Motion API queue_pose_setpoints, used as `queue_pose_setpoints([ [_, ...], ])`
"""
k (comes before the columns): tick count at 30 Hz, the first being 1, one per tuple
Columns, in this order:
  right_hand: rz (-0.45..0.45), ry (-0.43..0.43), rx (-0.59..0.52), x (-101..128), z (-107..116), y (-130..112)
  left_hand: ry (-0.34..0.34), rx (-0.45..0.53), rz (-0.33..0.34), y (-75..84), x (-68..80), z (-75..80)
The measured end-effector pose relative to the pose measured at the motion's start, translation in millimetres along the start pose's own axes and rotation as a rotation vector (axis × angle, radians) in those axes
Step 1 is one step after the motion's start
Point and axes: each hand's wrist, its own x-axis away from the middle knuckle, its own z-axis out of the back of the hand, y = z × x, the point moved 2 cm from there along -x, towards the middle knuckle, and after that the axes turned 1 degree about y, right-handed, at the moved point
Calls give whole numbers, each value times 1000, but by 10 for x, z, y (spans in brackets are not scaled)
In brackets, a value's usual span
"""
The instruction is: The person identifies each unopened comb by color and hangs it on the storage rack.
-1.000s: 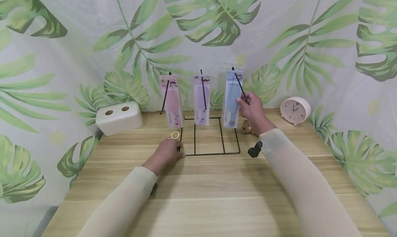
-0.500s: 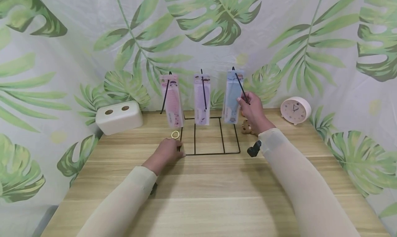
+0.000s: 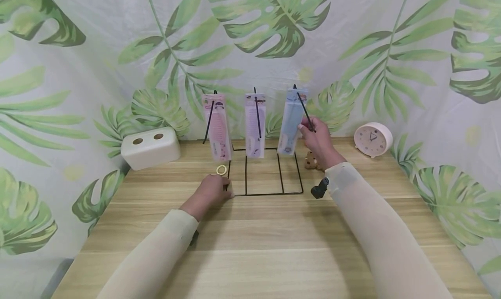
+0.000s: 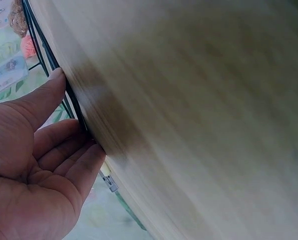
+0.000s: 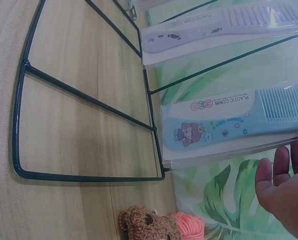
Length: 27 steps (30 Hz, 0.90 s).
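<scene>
On a black wire rack, three groups of packaged plastic combs hang from prongs: pink comb packs, a purple comb pack and blue comb packs. My right hand pinches the right edge of the blue packs with thumb and fingertips; its other fingers curl loosely below in the right wrist view, where the blue comb faces the camera. The left hand grips the front left corner of the rack's base, thumb and fingers on the black wire.
A yellow ring lies beside the rack's left side. A cream box with two holes stands at the back left. Right of the rack sit a brown teddy bear figure and a pink clock. Leaf-print cloth hangs behind the wooden table.
The lower end of the blue packs has swung left, so they hang at a slant. My right hand has shifted only slightly; the left has stayed put on the rack.
</scene>
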Motion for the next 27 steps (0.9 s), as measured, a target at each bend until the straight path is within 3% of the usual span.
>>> queue_pose_setpoints([
  [19,-50,-4,-31,32,-10,40,16,15,-36,-81,-7,-19],
  [27,9,10,77,15,65,113,1,21,-28,-73,-25,-6],
])
